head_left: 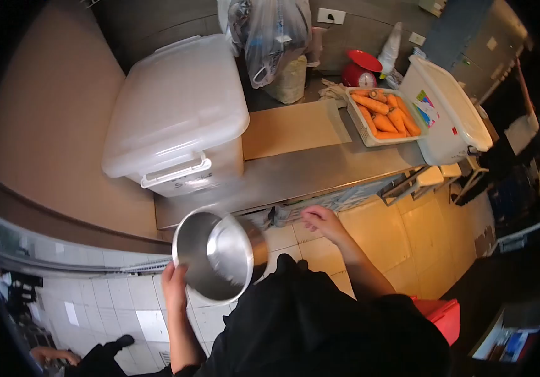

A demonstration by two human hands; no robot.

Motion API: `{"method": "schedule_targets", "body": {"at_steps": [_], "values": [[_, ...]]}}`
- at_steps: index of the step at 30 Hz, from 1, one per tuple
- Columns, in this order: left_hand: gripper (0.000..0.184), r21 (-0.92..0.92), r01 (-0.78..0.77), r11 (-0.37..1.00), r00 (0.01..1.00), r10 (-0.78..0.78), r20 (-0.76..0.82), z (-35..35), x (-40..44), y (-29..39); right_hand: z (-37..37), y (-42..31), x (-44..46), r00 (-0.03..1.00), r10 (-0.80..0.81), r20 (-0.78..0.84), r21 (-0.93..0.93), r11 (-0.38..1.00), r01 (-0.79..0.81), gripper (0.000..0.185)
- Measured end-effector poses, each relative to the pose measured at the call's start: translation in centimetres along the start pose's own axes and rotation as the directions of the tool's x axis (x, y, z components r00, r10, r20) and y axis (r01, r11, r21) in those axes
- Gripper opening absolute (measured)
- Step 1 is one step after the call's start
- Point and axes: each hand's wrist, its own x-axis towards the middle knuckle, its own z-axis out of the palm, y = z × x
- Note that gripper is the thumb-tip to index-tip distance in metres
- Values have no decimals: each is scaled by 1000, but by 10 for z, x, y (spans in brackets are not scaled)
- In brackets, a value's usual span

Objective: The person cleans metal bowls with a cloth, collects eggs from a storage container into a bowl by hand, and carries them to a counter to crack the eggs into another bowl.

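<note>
My left hand (pixel 174 286) grips a shiny metal pot (pixel 202 251) by its rim, fingers wrapped round the near left edge. The pot hangs tilted in front of my body, its mouth turned toward me, and only bare metal and bright reflections show inside. To the right of it, my right hand (pixel 320 222) is held in the air with its fingers curled together. Nothing shows in that hand, and it does not touch the pot. Beyond both hands runs a steel counter (pixel 301 176).
On the counter stand a large lidded white bin (pixel 179 107), a basket (pixel 370 137) of carrots (pixel 383 113), a red dial scale (pixel 359 70) and another white bin (pixel 446 103). Plastic bags (pixel 276 38) hang at the back. Small stools (pixel 430 177) sit below. Another person's leg (pixel 103 358) shows lower left.
</note>
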Motion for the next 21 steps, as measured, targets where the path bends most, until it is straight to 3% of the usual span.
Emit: {"method": "schedule_targets", "body": {"at_steps": [2,4,6,7,8,9,12,15,17,19,21], "values": [[24,54,100,993,984,-107,139,67,25,12,-44,16,-10,992,90,-83,90,993,-83,20],[28,-87,100,991,948,-68,311,149,49,28,-83,30,-19,978,107,-176,135,987,-84,20],[28,-48,107,993,928,-83,362,225,93,18,-112,33,-27,964,126,-236,172,981,-87,19],[24,70,37,997,910,-62,410,257,107,31,-122,31,-32,956,120,-268,189,980,-70,18],[24,45,-122,991,915,95,391,297,144,-1,-129,28,-36,946,113,-303,206,977,-51,17],[30,251,-259,933,934,176,311,319,125,42,-136,28,-38,954,105,-280,207,977,-47,17],[35,309,-295,904,931,199,307,374,150,58,-144,35,-44,924,144,-355,236,970,-60,17],[44,331,-307,892,903,164,397,388,163,59,-139,44,-52,902,185,-391,251,964,-88,15],[46,284,-544,790,798,383,465,359,127,87,-136,47,-47,901,230,-369,283,951,-127,15],[38,1,-584,811,663,477,578,308,97,116,-130,21,-34,924,153,-350,192,977,-89,15],[25,-68,-837,543,476,784,399,240,72,155,-112,-25,-13,942,76,-326,107,993,-43,16]]}}
